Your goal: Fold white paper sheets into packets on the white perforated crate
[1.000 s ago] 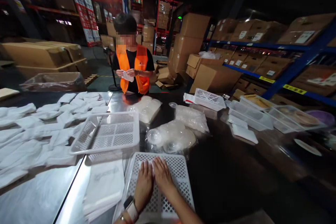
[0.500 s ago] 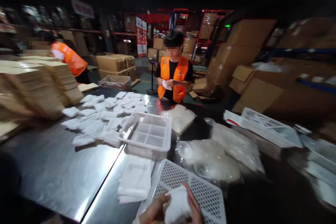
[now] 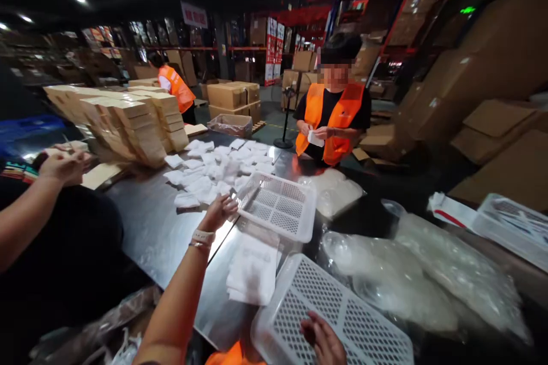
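Observation:
My left hand is stretched out beside the left end of a white perforated basket, fingers apart with nothing in them. Just beyond it lies a pile of small white folded packets; one blurred packet shows above the fingertips. Low in the view, my right hand hovers over a second white perforated basket, its fingers loosely curled and apart, holding nothing visible. Between the two baskets and my left forearm sits a stack of flat white sheets or bags.
Clear plastic bags of pale contents lie on the right. Stacked pale boxes stand at the left. Across the table, a person in an orange vest handles a white packet. Another person's hands are at the left edge.
The white packet that both hands held over the near basket has left them. My left hand has reached forward to the pile; my right stays over the basket. The view has turned left.

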Demonstrator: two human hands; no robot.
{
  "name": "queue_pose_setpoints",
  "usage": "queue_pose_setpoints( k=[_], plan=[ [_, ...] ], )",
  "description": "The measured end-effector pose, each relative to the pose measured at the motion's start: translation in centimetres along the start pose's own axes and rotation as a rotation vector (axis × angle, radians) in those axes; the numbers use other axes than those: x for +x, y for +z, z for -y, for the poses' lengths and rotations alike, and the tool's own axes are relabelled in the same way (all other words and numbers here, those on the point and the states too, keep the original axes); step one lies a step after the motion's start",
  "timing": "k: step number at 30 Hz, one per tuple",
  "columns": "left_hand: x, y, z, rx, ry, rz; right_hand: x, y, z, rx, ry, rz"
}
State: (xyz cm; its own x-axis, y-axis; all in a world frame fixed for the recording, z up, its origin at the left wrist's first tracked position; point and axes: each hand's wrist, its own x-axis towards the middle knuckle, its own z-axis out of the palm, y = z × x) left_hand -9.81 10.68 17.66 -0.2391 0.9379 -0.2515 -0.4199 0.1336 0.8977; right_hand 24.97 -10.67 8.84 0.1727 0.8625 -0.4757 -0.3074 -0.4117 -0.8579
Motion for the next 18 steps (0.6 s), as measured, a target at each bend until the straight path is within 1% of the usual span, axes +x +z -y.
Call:
queue_pose_setpoints(
  k=[1,2,3,5,6,8,9,10,11,12,14,16,17,18],
  plan=[
    [0.4,-0.4,1.1,0.169,0.012,0.014,-0.2,-0.3,0.3,-0.023,0.001,0.009],
    [0.2,-0.8,2.9,0.324,0.012,0.038,-0.5,-0.6,0.5,-0.042,-0.003,0.016],
    [-0.4,-1.0,5.2,0.473,0.010,0.076,-0.6,-0.8,0.4,-0.054,-0.018,0.018],
    [-2.8,-1.4,10.3,0.755,0.007,0.194,-0.6,-1.2,-0.2,-0.092,-0.078,0.009],
    [-4.3,-1.5,12.8,0.884,0.011,0.275,-0.5,-1.5,-0.6,-0.142,-0.121,0.005],
    [-6.9,-2.1,17.0,1.129,0.027,0.465,-0.2,-2.1,-1.5,-0.334,-0.261,0.008],
    [-7.9,-2.4,18.6,1.252,0.046,0.552,0.0,-2.5,-1.9,-0.469,-0.349,0.017],
    [-8.5,-2.7,19.7,1.362,0.072,0.611,0.1,-3.0,-2.3,-0.617,-0.433,0.027],
    [-8.8,-3.0,20.5,1.456,0.104,0.641,0.1,-3.4,-2.6,-0.761,-0.501,0.031],
    [-8.9,-3.2,20.9,1.528,0.138,0.644,0.1,-3.9,-3.0,-0.891,-0.542,0.035],
    [-8.2,-3.6,21.1,1.596,0.197,0.603,-0.1,-4.6,-3.6,-1.078,-0.561,0.061],
    [-7.1,-3.7,20.7,1.614,0.237,0.571,0.1,-5.2,-3.8,-1.166,-0.571,0.080],
    [-6.6,-3.6,20.4,1.610,0.250,0.561,0.6,-5.5,-3.6,-1.182,-0.587,0.062],
    [-6.1,-3.6,20.1,1.606,0.262,0.544,1.2,-6.0,-3.0,-1.187,-0.607,0.016]
  ],
)
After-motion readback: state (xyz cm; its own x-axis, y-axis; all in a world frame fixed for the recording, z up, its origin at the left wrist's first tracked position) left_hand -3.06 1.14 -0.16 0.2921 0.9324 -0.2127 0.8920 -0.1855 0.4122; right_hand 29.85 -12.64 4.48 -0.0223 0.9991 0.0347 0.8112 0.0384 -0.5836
